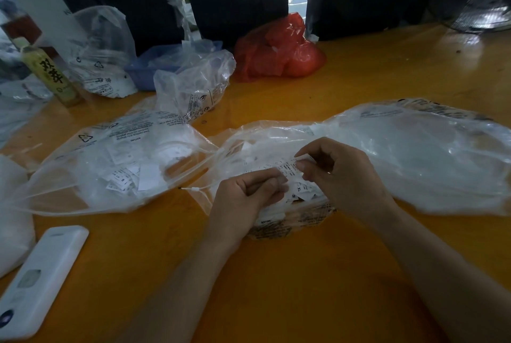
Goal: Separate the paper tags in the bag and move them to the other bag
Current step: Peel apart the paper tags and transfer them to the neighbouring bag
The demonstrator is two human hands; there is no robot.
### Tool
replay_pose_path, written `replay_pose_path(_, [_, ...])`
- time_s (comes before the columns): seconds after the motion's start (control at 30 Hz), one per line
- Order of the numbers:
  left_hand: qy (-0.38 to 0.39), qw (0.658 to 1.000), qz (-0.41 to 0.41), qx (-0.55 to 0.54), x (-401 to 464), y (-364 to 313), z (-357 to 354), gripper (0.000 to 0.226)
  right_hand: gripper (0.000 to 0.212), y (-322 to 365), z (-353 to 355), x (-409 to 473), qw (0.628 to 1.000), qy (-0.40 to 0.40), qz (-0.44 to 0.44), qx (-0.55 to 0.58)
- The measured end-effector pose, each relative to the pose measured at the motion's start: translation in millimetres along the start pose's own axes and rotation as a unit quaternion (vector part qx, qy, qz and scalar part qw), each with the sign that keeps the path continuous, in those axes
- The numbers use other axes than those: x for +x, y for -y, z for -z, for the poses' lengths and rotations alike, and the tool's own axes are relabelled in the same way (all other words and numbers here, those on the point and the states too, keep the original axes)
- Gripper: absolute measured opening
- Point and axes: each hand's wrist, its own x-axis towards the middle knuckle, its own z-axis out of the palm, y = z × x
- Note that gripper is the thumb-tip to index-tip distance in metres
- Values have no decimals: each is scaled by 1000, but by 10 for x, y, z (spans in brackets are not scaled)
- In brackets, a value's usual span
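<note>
Fingers [279, 179] of both hands pinching small white printed paper tags [290, 167], apparently joined.

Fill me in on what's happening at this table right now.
A person is sorting small white printed paper tags at an orange table. The left hand and right hand both pinch a bunch of tags over the mouth of the clear plastic bag in the middle, seemingly pulling them apart. A second clear plastic bag to the left already holds loose tags. A white remote control lies at the near left and a red plastic bag at the back.
</note>
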Motion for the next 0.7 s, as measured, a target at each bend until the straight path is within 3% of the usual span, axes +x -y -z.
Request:
replay_pose_path(0.23, [2, 999, -17, 50, -28, -20, -2, 18, 22, -56, -2, 10, 994, 79, 33, -75])
replay_pose_path(0.33, [-6, 998, -13, 58, -24, -6, 5, 17, 29, -67, -47, -1, 996, 64, 33, -54])
replay_pose_path(0.47, [-28, 998, -2, 57, -11, -1, 19, 21, 16, -54, -93, -5, 999, 21, -22, 20])
replay_pose_path(0.7, [-48, 997, 2, 52, 8, -6, 24, 25, 10, 26, -134, -57, 997, 81, 9, 16])
